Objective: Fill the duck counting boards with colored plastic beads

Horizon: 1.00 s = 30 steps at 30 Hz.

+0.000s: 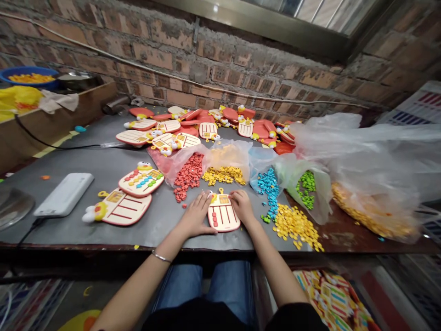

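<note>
A cream-and-red plastic toy board (223, 214) with a small yellow duck head at its top is held flat on a grey worktop (138, 232), directly in front of the wearer. The left hand (195, 215) is laid flat beside it, its fingers (203, 200) spread, with the fingertips touching the board's upper left edge. The right hand (243, 206) is placed on the board's upper right corner, its fingers (236, 196) held close together; whether anything is pinched cannot be told. Just beyond the hands, loose red beads (188, 177) and yellow beads (223, 175) are heaped against clear plastic bags. To the right lie blue beads (269, 188), green beads (308, 188) and a loose yellow pile (296, 226). Two more boards (138, 193) are laid to the left, and many others (206, 126) are spread against a brick wall (206, 78).
</note>
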Available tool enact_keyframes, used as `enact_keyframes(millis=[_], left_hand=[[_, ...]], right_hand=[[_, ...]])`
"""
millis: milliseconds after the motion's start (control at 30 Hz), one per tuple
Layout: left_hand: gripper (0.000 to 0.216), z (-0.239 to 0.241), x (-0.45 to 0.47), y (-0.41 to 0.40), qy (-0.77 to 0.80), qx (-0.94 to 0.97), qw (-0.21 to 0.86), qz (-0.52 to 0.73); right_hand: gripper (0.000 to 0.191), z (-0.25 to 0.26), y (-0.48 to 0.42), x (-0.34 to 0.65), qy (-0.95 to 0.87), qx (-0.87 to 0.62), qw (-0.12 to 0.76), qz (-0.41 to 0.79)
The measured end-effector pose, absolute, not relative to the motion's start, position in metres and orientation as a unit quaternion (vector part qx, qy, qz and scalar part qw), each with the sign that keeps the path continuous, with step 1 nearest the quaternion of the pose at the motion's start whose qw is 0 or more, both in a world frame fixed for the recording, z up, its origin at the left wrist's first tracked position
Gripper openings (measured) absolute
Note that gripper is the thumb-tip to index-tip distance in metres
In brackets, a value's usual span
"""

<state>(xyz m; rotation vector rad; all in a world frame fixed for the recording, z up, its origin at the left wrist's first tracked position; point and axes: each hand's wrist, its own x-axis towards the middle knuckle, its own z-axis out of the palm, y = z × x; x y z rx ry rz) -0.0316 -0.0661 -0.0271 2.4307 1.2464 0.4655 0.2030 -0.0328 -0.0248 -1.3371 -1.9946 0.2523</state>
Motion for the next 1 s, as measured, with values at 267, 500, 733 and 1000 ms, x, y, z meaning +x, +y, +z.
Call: enact_keyframes(millis=[267, 500, 733, 1000], left_hand=[[0.127, -0.023, -0.032, -0.064, 0.444, 0.868, 0.159, 0.159], [0.126, -0.021, -0.032, -0.064, 0.434, 0.874, 0.163, 0.148], [0.124, -0.02, -0.031, -0.063, 0.438, 0.873, 0.163, 0.14], [0.128, -0.024, -0.032, -0.062, 0.431, 0.873, 0.167, 0.155]], right_hand=[[0.017, -0.016, -0.051, 0.218, -0.816, -0.46, 0.324, 0.133], [0.017, -0.014, -0.051, 0.191, -0.805, -0.439, 0.339, 0.209], [0.012, -0.011, -0.048, 0.155, -0.807, -0.423, 0.332, 0.243], [0.02, -0.011, -0.036, 0.173, -0.734, -0.412, 0.362, 0.401]])
